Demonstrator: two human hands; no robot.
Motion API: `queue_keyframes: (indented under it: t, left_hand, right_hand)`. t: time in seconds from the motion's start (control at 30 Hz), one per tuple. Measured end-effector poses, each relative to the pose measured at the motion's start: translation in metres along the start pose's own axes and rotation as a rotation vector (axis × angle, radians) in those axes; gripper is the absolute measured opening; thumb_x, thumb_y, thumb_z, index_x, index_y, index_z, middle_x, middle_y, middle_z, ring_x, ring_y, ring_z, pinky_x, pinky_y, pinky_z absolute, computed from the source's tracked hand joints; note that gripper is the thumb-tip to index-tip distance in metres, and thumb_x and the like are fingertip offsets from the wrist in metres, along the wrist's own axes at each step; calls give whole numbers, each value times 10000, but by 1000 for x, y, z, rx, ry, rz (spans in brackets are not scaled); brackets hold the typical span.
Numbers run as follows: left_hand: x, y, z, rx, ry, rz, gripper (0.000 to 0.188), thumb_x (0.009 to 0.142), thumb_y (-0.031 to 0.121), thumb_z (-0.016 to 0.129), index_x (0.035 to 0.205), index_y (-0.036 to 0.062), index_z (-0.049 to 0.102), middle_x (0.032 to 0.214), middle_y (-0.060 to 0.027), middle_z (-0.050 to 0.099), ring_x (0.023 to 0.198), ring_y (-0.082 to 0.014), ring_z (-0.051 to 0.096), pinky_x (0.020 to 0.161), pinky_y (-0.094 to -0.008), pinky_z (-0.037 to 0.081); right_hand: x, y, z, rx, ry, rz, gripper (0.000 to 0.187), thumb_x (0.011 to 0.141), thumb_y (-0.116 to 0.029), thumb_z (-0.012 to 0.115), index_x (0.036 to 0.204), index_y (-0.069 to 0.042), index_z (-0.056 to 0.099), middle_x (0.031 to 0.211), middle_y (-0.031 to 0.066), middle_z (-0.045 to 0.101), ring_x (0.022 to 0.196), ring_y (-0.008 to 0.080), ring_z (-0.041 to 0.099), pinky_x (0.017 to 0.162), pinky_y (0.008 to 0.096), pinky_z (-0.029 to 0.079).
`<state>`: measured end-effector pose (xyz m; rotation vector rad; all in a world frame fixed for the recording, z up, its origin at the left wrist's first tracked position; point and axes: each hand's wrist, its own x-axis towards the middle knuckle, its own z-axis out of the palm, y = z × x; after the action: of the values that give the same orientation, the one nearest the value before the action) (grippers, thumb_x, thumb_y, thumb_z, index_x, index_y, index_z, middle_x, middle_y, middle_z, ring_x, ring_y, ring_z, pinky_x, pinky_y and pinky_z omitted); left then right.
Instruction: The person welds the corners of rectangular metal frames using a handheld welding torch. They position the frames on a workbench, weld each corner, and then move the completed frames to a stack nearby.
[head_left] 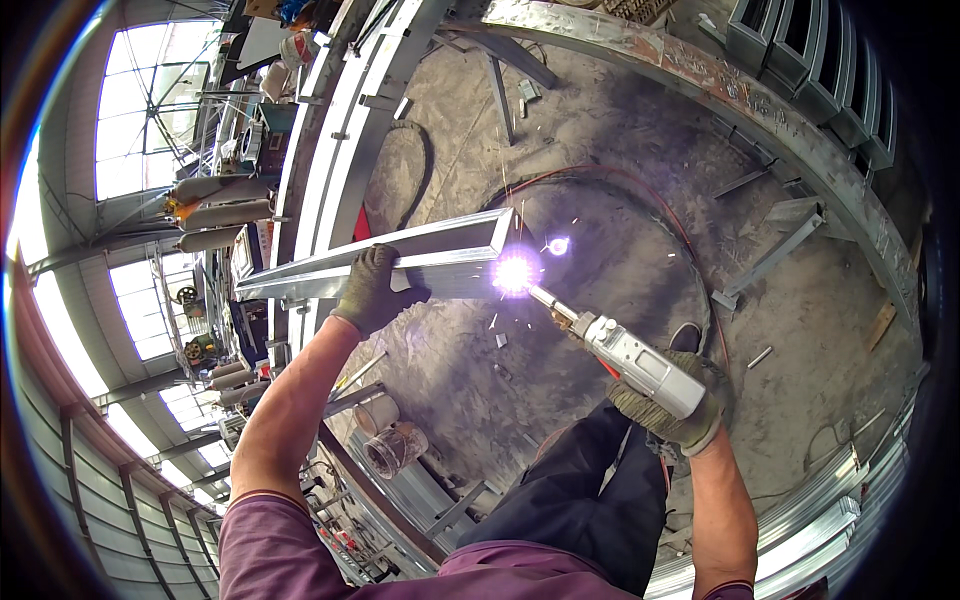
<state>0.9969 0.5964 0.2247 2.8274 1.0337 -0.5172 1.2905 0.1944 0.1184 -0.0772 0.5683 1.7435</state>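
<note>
"So, largest first: how many of each?"

"One long metal frame [455, 278], reaching from nine o'clock to just past the centre. Two buckets [396, 448] at seven; one welding tool [650, 370] at four, tip towards ten."

"And hands?"

"Two, gloved. At nine, the left hand [372, 290] has its fingers bent over the frame, thumb spread. At four, the right hand [660, 415] has its fingers curled round the tool."

"Lights?"

"Two glows [514, 272]: a bigger one at the frame's end, a smaller at its two o'clock."
</note>
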Motion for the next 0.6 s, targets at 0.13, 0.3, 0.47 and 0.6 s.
queue_keyframes:
  t: [0.13, 0.3, 0.47, 0.6]
  left_hand:
    - [2, 1, -1, 2, 2, 13, 792, 675, 414, 990, 1205, 13, 560, 1162, -210, 632, 1110, -428, 612, 969, -512, 499]
    - [2, 2, -2, -2, 10, 6, 760, 680, 393, 990, 1186, 16, 566, 1159, -213, 641, 1108, -429, 623, 960, -518, 505]
    - [2, 1, -1, 2, 7, 7, 758, 686, 404, 987, 1181, 14, 567, 1151, -206, 635, 1111, -425, 619, 964, -517, 502]
    - [1, 2, -2, -8, -1, 6, 770, 686, 416, 985, 1188, 11, 564, 1151, -210, 633, 1105, -430, 619, 962, -520, 503]
  right_hand:
    - [-1, 2, -7, -67, -46, -16, 403, 1131, -145, 458, 1443, 97, 541, 1332, 258, 681, 1175, 358, 723, 986, 443, 651]
    - [-1, 2, -25, 260, -173, 72, 477, 1152, -229, 406, 1492, 96, 483, 1451, 292, 591, 1318, 421, 625, 1103, 522, 571]
    - [-1, 2, -30, 284, -156, 68, 505, 1159, -255, 376, 1516, 93, 458, 1493, 305, 552, 1375, 436, 577, 1155, 549, 523]
    - [-3, 4, -11, -73, -162, -103, 418, 1144, -180, 430, 1450, 81, 544, 1370, 268, 659, 1235, 372, 693, 1037, 475, 623]
